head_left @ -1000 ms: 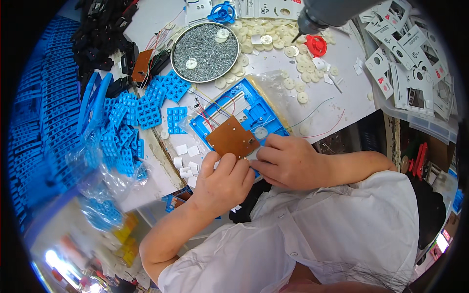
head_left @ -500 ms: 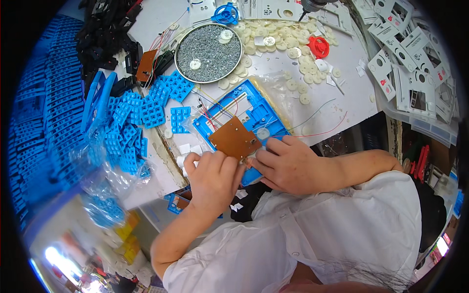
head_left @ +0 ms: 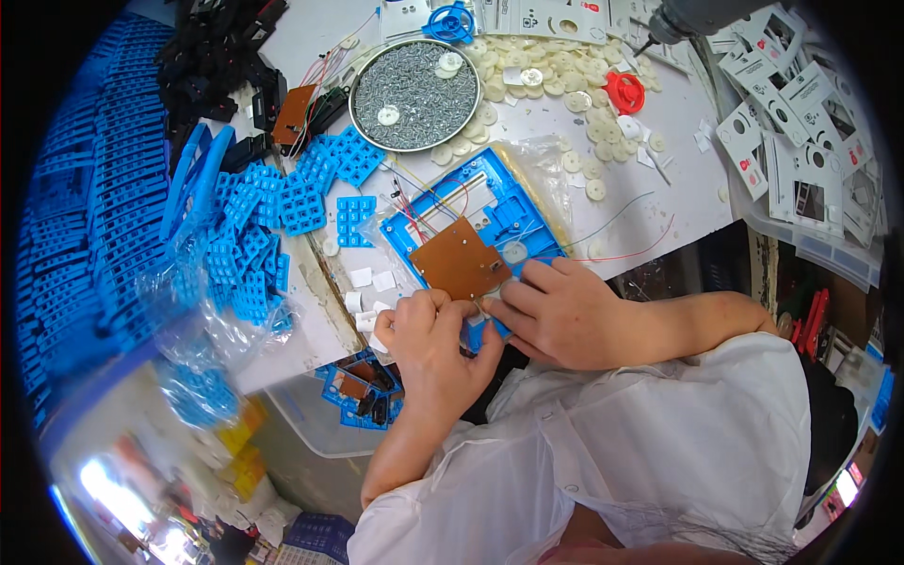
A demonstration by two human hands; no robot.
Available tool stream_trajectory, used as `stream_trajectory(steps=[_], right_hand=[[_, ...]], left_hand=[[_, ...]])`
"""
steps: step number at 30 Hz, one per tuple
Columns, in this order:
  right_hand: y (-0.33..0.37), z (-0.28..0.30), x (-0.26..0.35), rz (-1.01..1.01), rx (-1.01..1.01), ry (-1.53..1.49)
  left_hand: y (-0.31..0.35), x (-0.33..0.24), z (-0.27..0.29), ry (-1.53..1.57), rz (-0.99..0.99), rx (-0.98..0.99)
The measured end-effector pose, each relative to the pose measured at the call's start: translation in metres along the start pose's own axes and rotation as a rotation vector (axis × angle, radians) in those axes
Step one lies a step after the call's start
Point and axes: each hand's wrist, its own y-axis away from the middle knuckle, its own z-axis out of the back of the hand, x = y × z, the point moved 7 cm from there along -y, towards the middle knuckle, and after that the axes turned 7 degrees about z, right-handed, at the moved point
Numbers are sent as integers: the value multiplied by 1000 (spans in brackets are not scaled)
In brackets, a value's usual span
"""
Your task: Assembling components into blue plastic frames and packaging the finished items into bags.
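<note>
Because the brown circuit board point(head_left: 459, 259) is a flat panel, you can expect it to feel light and stiff, more likely to crack or chip at a corner than to bend. It lies across the near part of the blue plastic housing point(head_left: 516, 215), which rests on the worktop point(head_left: 697, 188) close to your side. Your left hand point(head_left: 438, 339) is at the board's near edge, its thumb set apart from the curled fingers; your right hand point(head_left: 574, 315) is bent in beside the near right corner. The fingertips of both nearly meet there, and whether either pinches a small part or a wire end, you cannot tell from this view.

Take the board by its bare edges, thumb and fingertips on opposite sides, leaving the small parts on its face alone. Treat the loose wires point(head_left: 409, 209) by its left side as the fragile bit: a tug could well break a joint. The housing looks rigid and light but smooth, so it may slide; steady it by its outer rim, clear of the crinkled clear plastic point(head_left: 546, 169) alongside, which would probably slip under your grip.
</note>
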Motion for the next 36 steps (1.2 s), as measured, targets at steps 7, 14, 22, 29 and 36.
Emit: stream_trajectory(steps=[7,14,22,29,36], right_hand=[[0,0,0,23,-5,-17],[-1,1,2,47,-39,11],[-2,5,-2,33,-78,-22],[-8,12,0,49,-67,-56],[-10,10,-1,56,16,-28]], left_hand=[[4,-5,-3,-59,16,-98],[10,1,-2,5,50,-150],[85,68,8,844,534,-48],[86,31,-36,760,468,449],[62,58,0,1406,607,86]])
